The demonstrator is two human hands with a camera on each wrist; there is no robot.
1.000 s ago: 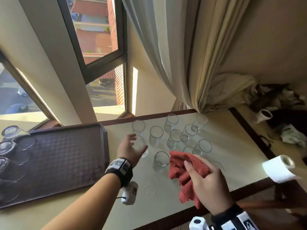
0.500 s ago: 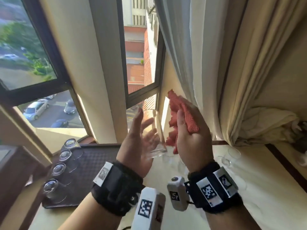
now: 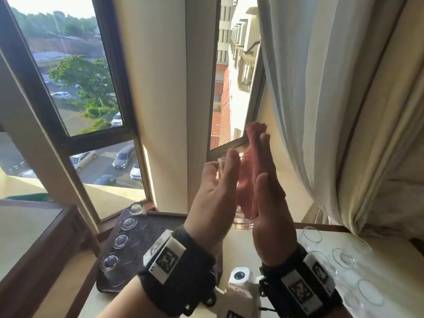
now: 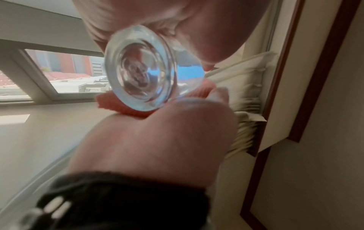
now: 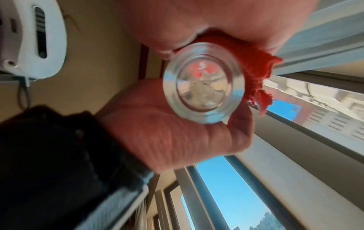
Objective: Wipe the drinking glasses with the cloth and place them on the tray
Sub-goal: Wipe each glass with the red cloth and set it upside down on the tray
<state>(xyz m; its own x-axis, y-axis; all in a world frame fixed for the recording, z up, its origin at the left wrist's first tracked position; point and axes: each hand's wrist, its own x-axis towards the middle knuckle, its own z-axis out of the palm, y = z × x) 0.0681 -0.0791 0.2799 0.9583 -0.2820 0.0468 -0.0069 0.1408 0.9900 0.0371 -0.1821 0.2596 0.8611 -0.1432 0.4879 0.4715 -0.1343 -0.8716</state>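
A clear drinking glass (image 3: 242, 222) is raised in front of the window, pressed between my two palms. My left hand (image 3: 218, 191) lies flat against its left side, fingers straight. My right hand (image 3: 268, 203) presses the red cloth (image 3: 249, 177) flat against its right side. The left wrist view looks at the glass base (image 4: 139, 77), with the cloth (image 4: 122, 107) under it. In the right wrist view the cloth (image 5: 254, 62) wraps beside the base (image 5: 202, 84). Below left, the dark tray (image 3: 169, 228) carries several upturned glasses (image 3: 121, 241) along its left edge.
Several more glasses (image 3: 344, 258) stand upright on the cream table (image 3: 286, 244) at lower right. A pale curtain (image 3: 321, 111) hangs close on the right. The window frame (image 3: 250, 143) is just beyond my fingertips. A wooden side table (image 3: 34, 237) stands at left.
My left hand took a glass off the table and both hands rose to the window. The cloth now lies against the glass, and my right hand has slid up along it.
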